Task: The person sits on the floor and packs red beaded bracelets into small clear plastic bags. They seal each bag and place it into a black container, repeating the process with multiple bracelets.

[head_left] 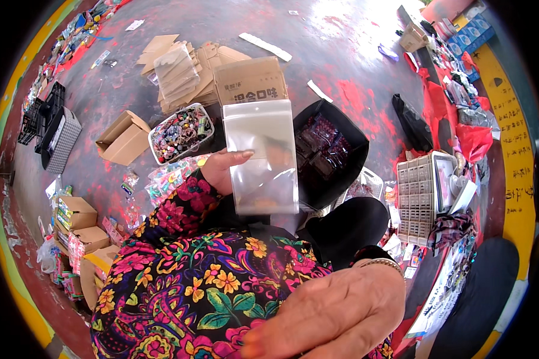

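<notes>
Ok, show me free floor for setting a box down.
Floor is free between the black bin and black bag, and between the checked basket and open carton. Crowded: around the off-white crate.

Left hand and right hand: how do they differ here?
The left hand grips clear plastic, thumb over its front; the right hand shows its back, so whether it holds anything is hidden.
The left hand sits mid-picture; the right is lower and looks much larger.
The right wrist shows a bracelet; the left shows a floral sleeve.
Both are ungloved.
</notes>
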Demonstrator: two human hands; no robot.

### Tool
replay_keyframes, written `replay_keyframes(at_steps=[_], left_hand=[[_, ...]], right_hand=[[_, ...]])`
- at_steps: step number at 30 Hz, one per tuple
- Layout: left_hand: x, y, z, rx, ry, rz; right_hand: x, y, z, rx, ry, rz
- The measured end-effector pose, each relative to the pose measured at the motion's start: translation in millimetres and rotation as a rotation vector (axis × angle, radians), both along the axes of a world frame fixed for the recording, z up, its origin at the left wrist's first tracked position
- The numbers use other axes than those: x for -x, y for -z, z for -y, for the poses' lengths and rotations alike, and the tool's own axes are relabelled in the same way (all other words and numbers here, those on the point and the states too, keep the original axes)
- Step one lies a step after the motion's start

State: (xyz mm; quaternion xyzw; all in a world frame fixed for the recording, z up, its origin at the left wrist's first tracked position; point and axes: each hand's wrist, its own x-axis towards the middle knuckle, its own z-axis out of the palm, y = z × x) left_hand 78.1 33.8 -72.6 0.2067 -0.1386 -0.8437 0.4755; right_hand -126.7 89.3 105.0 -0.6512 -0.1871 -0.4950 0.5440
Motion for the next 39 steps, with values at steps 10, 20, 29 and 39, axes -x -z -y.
replay_keyframes(at_steps=[10,20,29,39], left_hand=[[2,-10,-4,0.082,0.092,0.126],[3,1,-12,0.065,0.173,0.204],[5,-2,-17,0.007,0.095,0.280],[4,1,-18,-0.083,0.037,0.356]], right_hand=[[22,-1,45,0.214,-0.005,-0.178],[10,147,94,-0.909,0.812,-0.848],[9,162,94,-0.981,0.794,-0.754],[10,162,92,-0.751,1.097,-0.791]])
